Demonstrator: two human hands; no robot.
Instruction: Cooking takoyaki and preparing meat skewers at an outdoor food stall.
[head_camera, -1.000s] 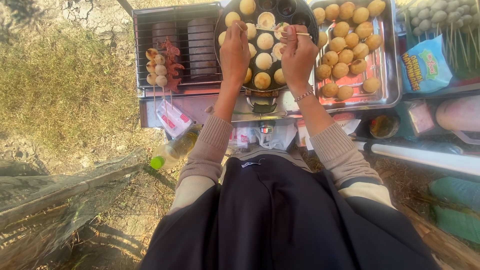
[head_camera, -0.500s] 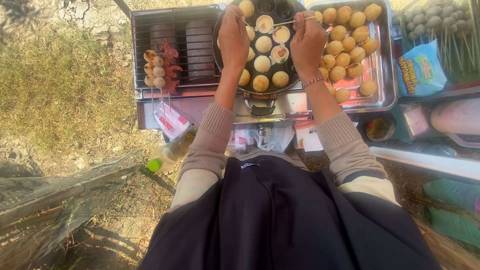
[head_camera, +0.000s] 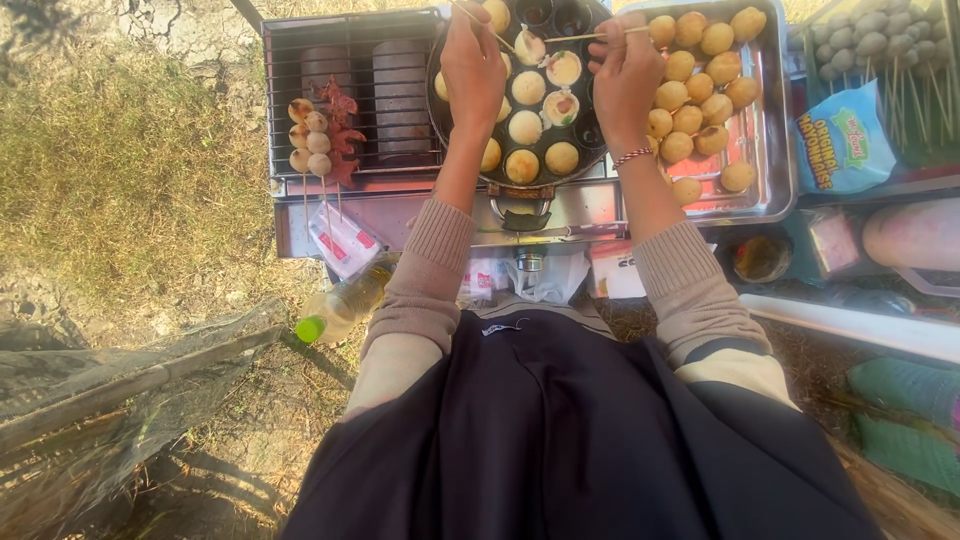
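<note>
A round black moulded pan (head_camera: 596, 140) sits on a small stove, its hollows filled with pale batter balls (head_camera: 527, 127). My left hand (head_camera: 472, 60) hovers over the pan's left side, closed on a thin wooden skewer (head_camera: 497, 38). My right hand (head_camera: 627, 70) is over the pan's right rim, pinching a second skewer (head_camera: 575, 38). Both skewer tips meet at one half-cooked ball (head_camera: 529, 46) near the pan's far side.
A metal tray (head_camera: 770, 150) of several golden cooked balls lies right of the pan. A wire grill (head_camera: 355, 100) with skewered balls and red pieces stands to the left. A blue sauce pouch (head_camera: 842, 135), a green-capped bottle (head_camera: 340, 305) and dry grass surround the stall.
Both hands have moved further away from me across the pan, from its middle to its far side. The skewers now work on a ball in a far row.
</note>
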